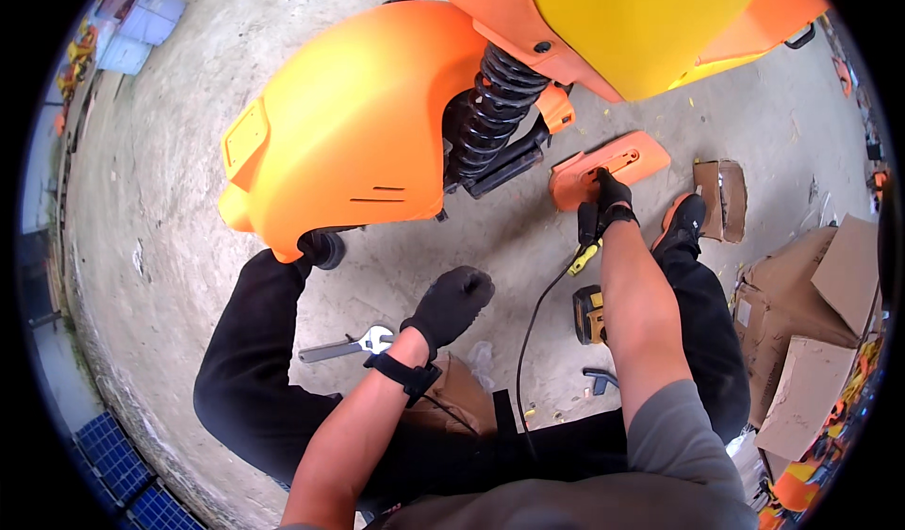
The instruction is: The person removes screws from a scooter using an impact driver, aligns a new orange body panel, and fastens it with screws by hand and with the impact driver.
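Observation:
My left hand (pixel 449 300), black-gloved with fingers curled, hangs low in the middle, left of a cable; whether it holds anything is hidden. My right hand (pixel 609 194), also gloved, grips a flat orange plastic panel (pixel 641 156) at its slotted middle, low by the floor. A yellow-handled tool (pixel 584 258) shows just below that wrist. Ahead stands an orange and yellow vehicle body (pixel 349 106) with a black coil spring (pixel 500 106). An adjustable wrench (pixel 377 339) lies left of my left hand. A yellow-black power tool (pixel 589 315) sits beside my right forearm.
My legs straddle the work area on concrete floor (pixel 151 200). Cardboard boxes (pixel 801 304) crowd the right side; a small open carton (pixel 719 200) lies by my right shoe. Pale crates (pixel 137 30) stand back left, blue grid panels (pixel 113 455) lower left. A small dark tool (pixel 599 379) lies near my knee.

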`<move>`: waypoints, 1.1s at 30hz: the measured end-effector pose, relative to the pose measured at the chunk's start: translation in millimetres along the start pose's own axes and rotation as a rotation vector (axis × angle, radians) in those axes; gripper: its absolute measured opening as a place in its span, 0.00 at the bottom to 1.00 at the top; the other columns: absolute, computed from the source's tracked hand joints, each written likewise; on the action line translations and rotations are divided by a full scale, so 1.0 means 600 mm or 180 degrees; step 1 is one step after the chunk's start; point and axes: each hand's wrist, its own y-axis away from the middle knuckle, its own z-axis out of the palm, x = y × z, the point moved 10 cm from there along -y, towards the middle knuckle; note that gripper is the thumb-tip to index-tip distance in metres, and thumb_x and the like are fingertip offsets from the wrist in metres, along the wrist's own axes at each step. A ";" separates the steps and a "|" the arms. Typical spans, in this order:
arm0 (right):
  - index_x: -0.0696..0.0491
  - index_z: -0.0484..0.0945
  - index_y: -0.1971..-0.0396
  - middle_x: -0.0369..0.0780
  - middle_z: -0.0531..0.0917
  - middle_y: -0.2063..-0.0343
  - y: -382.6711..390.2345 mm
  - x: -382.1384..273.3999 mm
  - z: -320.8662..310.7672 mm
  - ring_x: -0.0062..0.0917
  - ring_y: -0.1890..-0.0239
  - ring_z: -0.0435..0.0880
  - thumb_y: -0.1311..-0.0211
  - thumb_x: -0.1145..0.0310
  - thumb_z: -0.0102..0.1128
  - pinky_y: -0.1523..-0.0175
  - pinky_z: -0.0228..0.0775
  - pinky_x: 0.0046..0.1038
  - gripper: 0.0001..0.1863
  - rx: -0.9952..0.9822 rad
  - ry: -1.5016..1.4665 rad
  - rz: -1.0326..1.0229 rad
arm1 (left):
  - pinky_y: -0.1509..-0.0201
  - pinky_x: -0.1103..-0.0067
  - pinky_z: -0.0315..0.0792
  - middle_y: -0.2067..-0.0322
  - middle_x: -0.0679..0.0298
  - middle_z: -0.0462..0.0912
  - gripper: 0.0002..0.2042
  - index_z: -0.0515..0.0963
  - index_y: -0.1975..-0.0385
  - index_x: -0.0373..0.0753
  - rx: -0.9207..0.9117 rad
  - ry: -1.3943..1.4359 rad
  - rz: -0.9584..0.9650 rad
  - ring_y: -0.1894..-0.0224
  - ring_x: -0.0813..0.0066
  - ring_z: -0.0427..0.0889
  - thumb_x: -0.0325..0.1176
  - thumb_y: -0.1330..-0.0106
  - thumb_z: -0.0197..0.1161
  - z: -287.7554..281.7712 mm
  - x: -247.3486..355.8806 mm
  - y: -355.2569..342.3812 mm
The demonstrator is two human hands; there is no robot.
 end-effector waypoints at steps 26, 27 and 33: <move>0.55 0.72 0.51 0.35 0.78 0.58 0.468 0.062 0.079 0.20 0.60 0.79 0.40 0.70 0.64 0.53 0.75 0.24 0.19 -0.2599 -0.1785 -0.0177 | 0.64 0.81 0.77 0.58 0.61 0.80 0.24 0.71 0.47 0.31 -0.0044 0.0701 0.0443 0.67 0.78 0.81 0.39 0.38 0.67 -0.034 0.119 0.029; 0.55 0.71 0.49 0.35 0.77 0.58 0.481 0.055 0.084 0.19 0.59 0.78 0.40 0.69 0.65 0.52 0.75 0.23 0.20 -0.2628 -0.1650 -0.0291 | 0.64 0.82 0.77 0.60 0.62 0.80 0.22 0.72 0.48 0.31 -0.0042 0.0782 0.0477 0.67 0.78 0.80 0.38 0.37 0.66 -0.040 0.115 0.033; 0.51 0.70 0.46 0.34 0.77 0.54 0.542 0.018 0.120 0.20 0.52 0.76 0.40 0.64 0.65 0.44 0.71 0.30 0.23 -0.2834 -0.1249 -0.0691 | 0.63 0.80 0.78 0.62 0.65 0.80 0.18 0.74 0.52 0.35 0.0156 0.0812 0.0665 0.69 0.79 0.80 0.38 0.35 0.65 -0.090 0.112 0.050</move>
